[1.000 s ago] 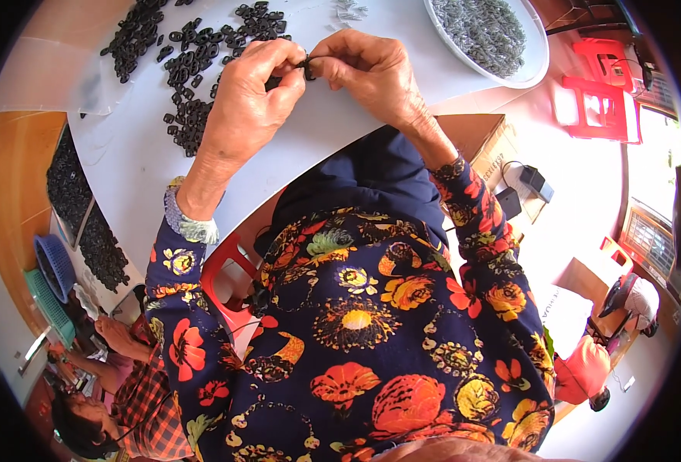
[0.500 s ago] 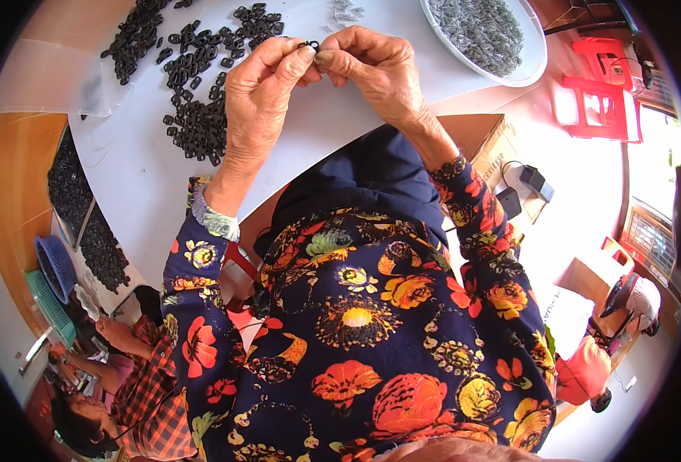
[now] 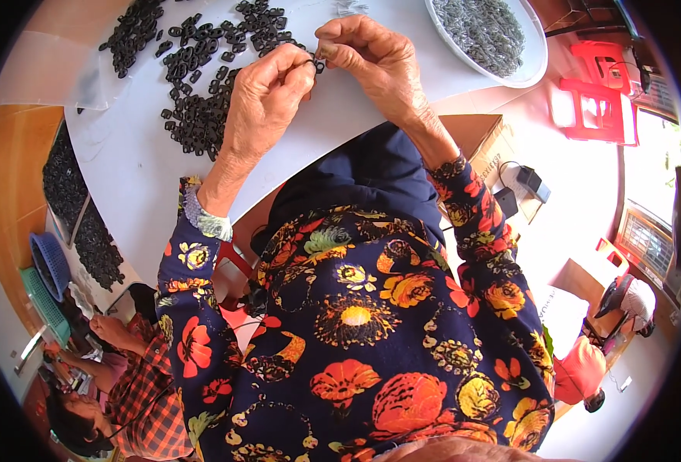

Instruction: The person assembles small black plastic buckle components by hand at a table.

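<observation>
My left hand [image 3: 269,94] pinches a small black plastic part [image 3: 319,67] with a ring-like opening, its end sticking out past the fingertips. Close against it, my right hand [image 3: 379,68] has thumb and forefinger pressed together at the part's upper edge. Whatever lies between those right fingertips is too small to make out. Many like black parts [image 3: 194,123] lie in loose piles on the white table, left of and beyond my left hand. A few thin clear-grey pieces [image 3: 349,8] rest beyond my right hand.
A round white tray [image 3: 538,65] full of small clear-grey pieces stands at the far right. Red plastic stools [image 3: 598,108] and a cardboard box [image 3: 479,142] are to the right. At left sit a blue basket [image 3: 50,266], a green basket [image 3: 44,304] and a person in a checked shirt [image 3: 152,400].
My left hand has turned and come slightly down with the black part. The right hand has lifted a little, its fingertips now at the part's upper edge.
</observation>
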`<action>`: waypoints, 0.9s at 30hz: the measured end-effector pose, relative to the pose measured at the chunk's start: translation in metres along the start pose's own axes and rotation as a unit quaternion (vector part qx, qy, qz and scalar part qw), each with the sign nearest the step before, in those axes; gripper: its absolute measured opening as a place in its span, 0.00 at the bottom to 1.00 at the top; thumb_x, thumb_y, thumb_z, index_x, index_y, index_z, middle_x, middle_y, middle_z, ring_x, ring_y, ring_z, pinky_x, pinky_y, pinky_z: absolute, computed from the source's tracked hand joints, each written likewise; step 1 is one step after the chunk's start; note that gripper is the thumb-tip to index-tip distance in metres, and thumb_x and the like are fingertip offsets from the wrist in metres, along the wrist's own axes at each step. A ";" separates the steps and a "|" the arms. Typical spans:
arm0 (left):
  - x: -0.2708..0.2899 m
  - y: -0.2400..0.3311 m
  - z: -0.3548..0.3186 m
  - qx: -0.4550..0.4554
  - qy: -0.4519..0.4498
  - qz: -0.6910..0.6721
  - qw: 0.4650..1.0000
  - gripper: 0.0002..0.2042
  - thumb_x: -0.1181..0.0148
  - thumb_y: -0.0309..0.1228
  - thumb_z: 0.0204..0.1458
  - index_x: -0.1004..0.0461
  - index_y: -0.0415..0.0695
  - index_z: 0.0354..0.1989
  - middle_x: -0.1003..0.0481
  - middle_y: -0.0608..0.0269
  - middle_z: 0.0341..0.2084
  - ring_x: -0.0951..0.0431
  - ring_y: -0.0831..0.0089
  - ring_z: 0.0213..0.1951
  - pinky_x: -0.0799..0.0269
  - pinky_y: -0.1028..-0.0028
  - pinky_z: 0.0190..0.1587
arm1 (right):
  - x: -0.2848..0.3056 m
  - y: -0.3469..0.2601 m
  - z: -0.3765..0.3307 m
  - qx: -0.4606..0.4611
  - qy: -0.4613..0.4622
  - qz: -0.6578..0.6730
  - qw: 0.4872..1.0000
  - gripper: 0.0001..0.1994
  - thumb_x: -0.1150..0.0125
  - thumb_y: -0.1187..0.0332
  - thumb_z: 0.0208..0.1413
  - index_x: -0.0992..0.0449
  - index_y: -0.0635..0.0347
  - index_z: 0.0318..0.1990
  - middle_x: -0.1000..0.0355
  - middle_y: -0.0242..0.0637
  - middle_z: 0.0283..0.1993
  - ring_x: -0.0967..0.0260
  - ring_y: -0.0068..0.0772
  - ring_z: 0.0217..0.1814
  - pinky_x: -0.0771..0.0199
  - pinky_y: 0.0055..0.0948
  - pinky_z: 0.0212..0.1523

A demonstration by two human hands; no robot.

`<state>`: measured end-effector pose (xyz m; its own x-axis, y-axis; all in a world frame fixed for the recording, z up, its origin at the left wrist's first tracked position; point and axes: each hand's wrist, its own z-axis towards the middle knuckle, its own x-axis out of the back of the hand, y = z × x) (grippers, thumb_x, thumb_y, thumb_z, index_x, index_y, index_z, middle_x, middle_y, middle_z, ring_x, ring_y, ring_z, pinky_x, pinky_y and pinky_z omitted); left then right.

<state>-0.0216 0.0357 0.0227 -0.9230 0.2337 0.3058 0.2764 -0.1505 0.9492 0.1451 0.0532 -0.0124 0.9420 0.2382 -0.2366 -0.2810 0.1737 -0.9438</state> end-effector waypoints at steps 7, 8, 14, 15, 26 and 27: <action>-0.001 -0.004 0.001 -0.014 -0.005 -0.011 1.000 0.04 0.49 0.23 0.53 0.33 0.39 0.26 0.37 0.76 0.17 0.40 0.88 0.22 0.42 0.85 0.24 | 0.001 -0.001 0.000 -0.013 0.003 -0.003 1.000 0.08 0.41 0.76 0.55 0.27 0.65 0.42 0.27 0.29 0.34 0.32 0.17 0.36 0.28 0.19 0.42; -0.001 -0.004 0.001 -0.011 -0.004 -0.004 1.000 0.04 0.49 0.23 0.53 0.33 0.40 0.26 0.37 0.76 0.17 0.40 0.88 0.22 0.41 0.85 0.24 | 0.000 -0.001 0.000 -0.011 0.008 -0.004 1.000 0.08 0.42 0.76 0.55 0.27 0.65 0.42 0.27 0.29 0.34 0.32 0.17 0.35 0.28 0.19 0.42; -0.004 -0.004 -0.001 -0.015 0.001 0.006 1.000 0.04 0.48 0.22 0.52 0.32 0.40 0.26 0.36 0.76 0.16 0.39 0.89 0.21 0.40 0.84 0.24 | 0.002 -0.002 -0.001 -0.013 0.002 0.000 1.000 0.08 0.41 0.76 0.55 0.27 0.65 0.42 0.27 0.29 0.34 0.31 0.16 0.36 0.28 0.19 0.42; -0.004 -0.004 -0.001 -0.016 0.002 0.002 1.000 0.03 0.48 0.22 0.52 0.32 0.39 0.26 0.35 0.76 0.16 0.38 0.89 0.21 0.40 0.84 0.23 | 0.001 -0.002 -0.001 -0.013 0.001 0.000 1.000 0.08 0.41 0.76 0.55 0.27 0.65 0.42 0.27 0.29 0.34 0.31 0.16 0.36 0.28 0.19 0.42; -0.004 -0.008 0.001 -0.063 0.006 0.046 0.997 0.03 0.47 0.22 0.51 0.32 0.39 0.26 0.34 0.71 0.15 0.36 0.87 0.20 0.38 0.83 0.23 | 0.002 0.000 -0.002 -0.015 0.008 0.003 1.000 0.07 0.41 0.76 0.54 0.26 0.65 0.41 0.26 0.29 0.35 0.30 0.17 0.38 0.28 0.19 0.43; -0.003 -0.007 0.001 -0.063 -0.002 0.047 0.997 0.04 0.47 0.22 0.52 0.32 0.39 0.26 0.33 0.71 0.16 0.35 0.86 0.21 0.37 0.82 0.24 | 0.003 0.000 -0.002 -0.015 0.008 0.003 1.000 0.07 0.41 0.76 0.54 0.26 0.65 0.41 0.26 0.29 0.35 0.30 0.17 0.38 0.28 0.19 0.43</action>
<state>-0.0204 0.0368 0.0147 -0.8934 0.2164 0.3938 0.3261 -0.2906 0.8996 0.1479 0.0518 -0.0130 0.9429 0.2244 -0.2461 -0.2817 0.1430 -0.9488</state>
